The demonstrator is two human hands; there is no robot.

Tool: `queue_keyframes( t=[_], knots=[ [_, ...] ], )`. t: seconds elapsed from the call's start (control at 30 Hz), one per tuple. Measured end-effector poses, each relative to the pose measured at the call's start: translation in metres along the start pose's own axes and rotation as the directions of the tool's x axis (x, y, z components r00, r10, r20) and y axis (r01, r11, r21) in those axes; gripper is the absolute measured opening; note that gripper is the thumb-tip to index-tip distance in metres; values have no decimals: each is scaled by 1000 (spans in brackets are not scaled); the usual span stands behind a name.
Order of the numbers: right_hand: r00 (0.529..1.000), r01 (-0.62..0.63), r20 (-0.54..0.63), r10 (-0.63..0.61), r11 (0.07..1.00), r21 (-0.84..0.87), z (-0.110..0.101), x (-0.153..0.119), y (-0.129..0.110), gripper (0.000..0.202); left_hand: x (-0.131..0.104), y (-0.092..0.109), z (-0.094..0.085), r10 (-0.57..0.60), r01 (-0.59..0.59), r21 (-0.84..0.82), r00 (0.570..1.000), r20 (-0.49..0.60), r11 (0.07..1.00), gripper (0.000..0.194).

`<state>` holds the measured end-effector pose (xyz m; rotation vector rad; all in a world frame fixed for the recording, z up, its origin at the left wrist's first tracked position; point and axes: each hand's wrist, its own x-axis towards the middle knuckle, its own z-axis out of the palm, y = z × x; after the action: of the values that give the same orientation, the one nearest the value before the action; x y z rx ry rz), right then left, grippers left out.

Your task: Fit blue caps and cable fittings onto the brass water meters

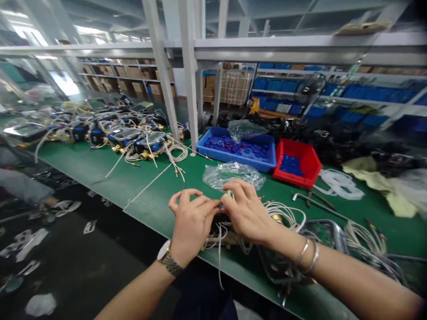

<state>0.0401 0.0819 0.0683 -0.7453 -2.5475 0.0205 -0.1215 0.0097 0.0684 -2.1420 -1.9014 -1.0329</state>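
Observation:
My left hand [195, 218] and my right hand [245, 211] meet over a dark device with white cables [219, 238] at the front edge of the green table. The fingertips of both hands come together on something small that I cannot make out, mostly hidden by the fingers. Just beyond them lies a clear plastic bag [233, 174]. Under and beside my right forearm sit another device with a clear cover [320, 231] and coiled white cables [287, 213].
A blue tray [200, 149] of small blue and red discs and a red bin [296, 179] with blue parts stand behind. Many cabled meters [126, 133] crowd the left. Metal posts [189, 75] rise mid-table. An L-shaped rod [320, 206] lies right. A seated person's leg [23, 186] shows far left.

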Motion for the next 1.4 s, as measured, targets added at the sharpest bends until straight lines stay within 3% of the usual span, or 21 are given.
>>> queue_keyframes(
  t=[0.07,0.17,0.33,0.47,0.57,0.63,0.73,0.8,0.93,0.97,1.1,1.13,1.23,1.3,1.4],
  knots=[
    [999,-16,41,16,1000,3,0,1,3,17,1,-2,2,28,-28,12,1000,-5,1000,10],
    [984,-159,103,149,982,98,0,2,6,25,2,-6,6,47,-43,52,996,-79,998,10],
    [998,-5,55,5,1000,-6,-1,2,7,13,2,-9,11,74,-73,42,997,-17,996,11],
    [977,-193,94,189,980,36,0,-2,5,22,1,-9,13,64,-58,74,994,-84,996,11],
    [998,-56,-7,56,998,-33,4,-7,6,15,2,-12,17,60,-60,0,998,24,998,12],
    [999,-35,-19,34,997,-65,8,-9,6,12,3,-14,21,48,-44,-57,996,70,997,12],
    [975,-212,64,213,977,-22,11,-9,5,20,4,-15,25,64,-65,-53,998,-19,996,11],
    [963,-251,102,248,968,13,9,-7,8,26,5,-16,26,91,-93,-26,994,-63,995,11],
    [996,25,86,-22,999,-40,5,-6,14,17,7,-18,26,83,-79,-62,994,67,995,12],
    [995,45,96,-39,997,-57,5,-6,15,15,7,-18,26,75,-69,-71,994,82,995,12],
    [960,-189,207,191,982,-28,6,-5,13,29,5,-13,27,41,-41,6,999,-16,999,9],
    [956,-198,216,200,980,-28,6,-4,14,29,4,-12,27,38,-38,22,999,-21,999,9],
    [981,28,192,-8,994,-102,1,-3,19,16,5,-15,29,37,-36,-23,997,72,999,10],
    [969,176,200,-145,973,-149,-1,-2,23,13,7,-19,29,30,-18,-90,990,139,996,13],
    [968,178,206,-145,972,-151,2,-1,25,12,11,-22,30,-17,35,-117,988,151,993,16]
  ],
)
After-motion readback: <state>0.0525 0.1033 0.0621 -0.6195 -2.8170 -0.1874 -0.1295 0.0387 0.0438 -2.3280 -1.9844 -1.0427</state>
